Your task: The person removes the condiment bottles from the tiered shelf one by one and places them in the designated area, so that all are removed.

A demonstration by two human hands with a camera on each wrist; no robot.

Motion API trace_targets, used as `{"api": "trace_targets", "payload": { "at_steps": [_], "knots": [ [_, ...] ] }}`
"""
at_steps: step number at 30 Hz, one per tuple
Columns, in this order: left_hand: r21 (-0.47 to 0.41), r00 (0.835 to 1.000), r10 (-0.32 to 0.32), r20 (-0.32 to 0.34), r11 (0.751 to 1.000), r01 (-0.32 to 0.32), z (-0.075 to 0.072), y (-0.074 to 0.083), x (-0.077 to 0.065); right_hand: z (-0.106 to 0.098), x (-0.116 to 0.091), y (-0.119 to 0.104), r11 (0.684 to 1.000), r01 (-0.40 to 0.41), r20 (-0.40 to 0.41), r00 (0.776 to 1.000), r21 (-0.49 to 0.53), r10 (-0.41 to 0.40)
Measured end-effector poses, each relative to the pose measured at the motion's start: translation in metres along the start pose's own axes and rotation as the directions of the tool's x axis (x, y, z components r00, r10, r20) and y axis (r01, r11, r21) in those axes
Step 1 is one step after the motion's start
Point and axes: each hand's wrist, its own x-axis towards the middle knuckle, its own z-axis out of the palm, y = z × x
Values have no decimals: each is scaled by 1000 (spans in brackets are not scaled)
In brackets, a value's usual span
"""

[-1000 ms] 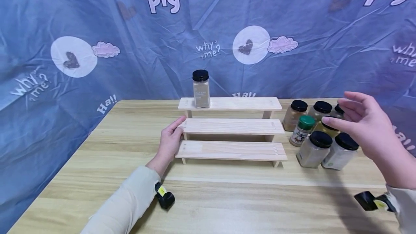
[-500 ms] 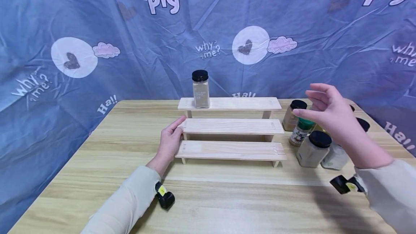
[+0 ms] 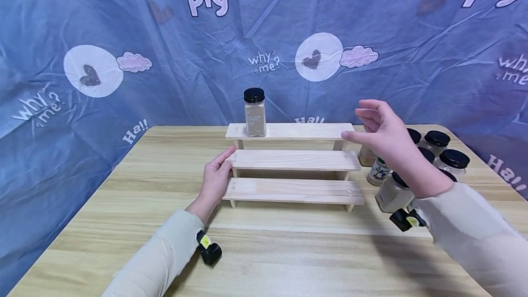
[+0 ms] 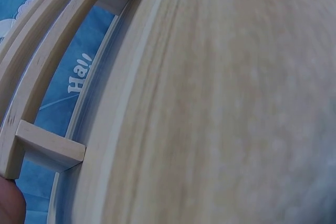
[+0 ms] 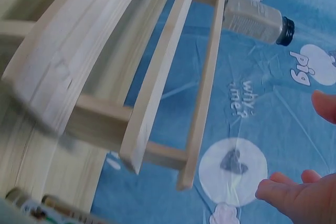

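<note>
My left hand grips the left end of a three-tier wooden spice rack, its fingers by the middle tier. In the left wrist view a fingertip shows at the end of a rack board. My right hand is in the air near the right end of the top tier, thumb and fingers spread, holding nothing. The right wrist view shows its fingers apart from the rack. One spice jar with a black lid and pale powder stands upright at the left of the top tier.
Right of the rack, several black-lidded jars stand grouped on the wooden table, partly hidden by my right arm. Among them is a small labelled shaker, its green cap mostly covered. A blue printed cloth hangs behind.
My right hand has moved left, from above the grouped jars to near the right end of the top tier, still holding nothing. The left hand, rack and shelved jar have stayed put.
</note>
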Motion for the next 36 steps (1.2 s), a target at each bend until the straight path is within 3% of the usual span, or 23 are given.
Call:
{"api": "trace_targets", "payload": {
  "at_steps": [14,25,36],
  "knots": [
    [33,999,51,-12,998,-50,-1,-1,1,44,19,-9,991,40,-12,999,129,-39],
    [52,999,39,-8,998,-39,0,1,-1,85,37,-11,960,107,-34,994,260,-102],
    [61,999,38,-18,997,-37,-1,2,-1,119,52,-20,937,72,-1,997,343,-76]
  ]
}}
